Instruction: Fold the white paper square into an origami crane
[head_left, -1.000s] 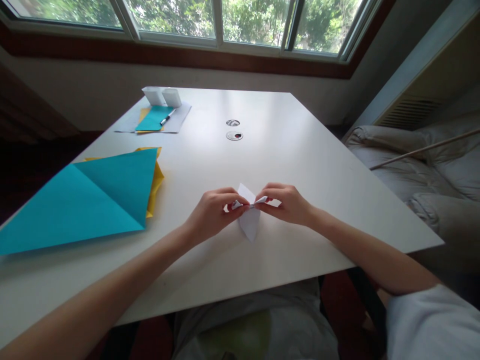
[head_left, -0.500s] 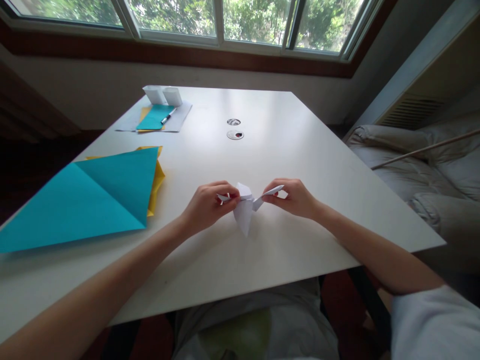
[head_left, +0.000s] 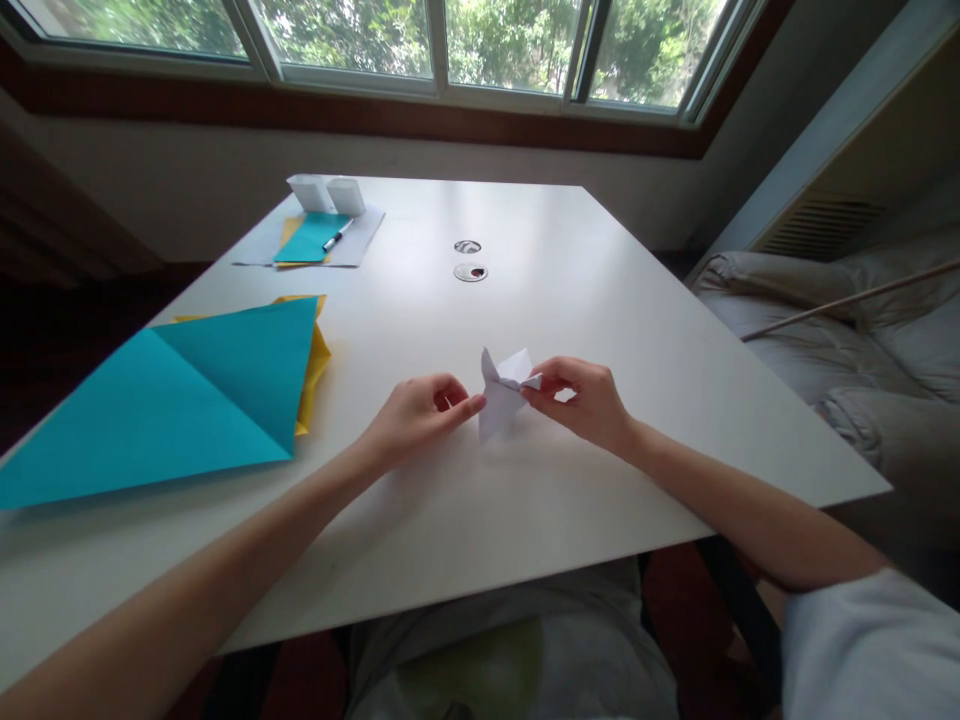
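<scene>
A small piece of white origami (head_left: 500, 410), folded with flaps that stick out like wings, is held just above the near middle of the table between my hands. My right hand (head_left: 585, 398) pinches its right side, where a narrow folded strip shows at the fingertips. On the other side my left hand (head_left: 420, 412) is closed, its thumb and finger at the paper's left edge. A pointed flap stands up close to my left fingertips. Finer folds are too small to make out.
On the left of the white table (head_left: 600, 300) lies a large blue folded paper (head_left: 217, 400) over yellow folded paper (head_left: 311, 385). At the far left are blue sheets (head_left: 311, 238), a pen (head_left: 337, 236) and two white boxes (head_left: 345, 196). A sofa (head_left: 847, 320) stands to the right.
The white origami has turned, and its flaps now point differently. My left hand has shifted from gripping its folded left part to its left edge. My right hand has moved slightly inward.
</scene>
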